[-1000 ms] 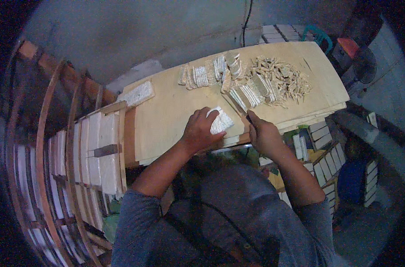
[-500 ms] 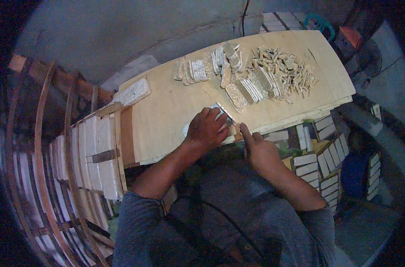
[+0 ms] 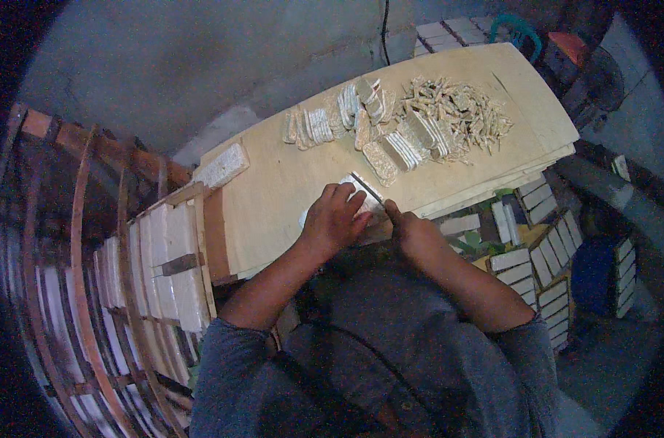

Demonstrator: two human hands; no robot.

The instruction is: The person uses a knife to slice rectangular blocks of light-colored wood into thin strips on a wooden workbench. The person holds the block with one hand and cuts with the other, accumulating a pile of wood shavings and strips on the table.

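Observation:
My left hand (image 3: pixel 333 219) presses with curled fingers on a white, slab-like piece (image 3: pixel 365 206) near the front edge of a plywood worktop (image 3: pixel 259 190). A knife is gripped in my right hand (image 3: pixel 418 239), its blade (image 3: pixel 365 186) lying across the piece just right of my left fingertips. Behind my hands are rows of sliced, round-cornered pieces (image 3: pixel 313 125), pale with speckled faces, and more slices (image 3: pixel 405 150) nearer me. A heap of narrow offcuts (image 3: pixel 474 117) lies to their right.
A pale slab (image 3: pixel 222 164) sits at the worktop's left end, beside a wooden rack (image 3: pixel 80 219) of white boards. A wall (image 3: pixel 200 51) rises behind. At right are stacked white bars (image 3: pixel 536 201), a blue container (image 3: pixel 591 274) and a teal chair (image 3: pixel 525 33).
The knife has swung from beside the slice rows down onto the piece under my left hand. My left fingers have shifted over that piece, and my right hand has moved slightly down.

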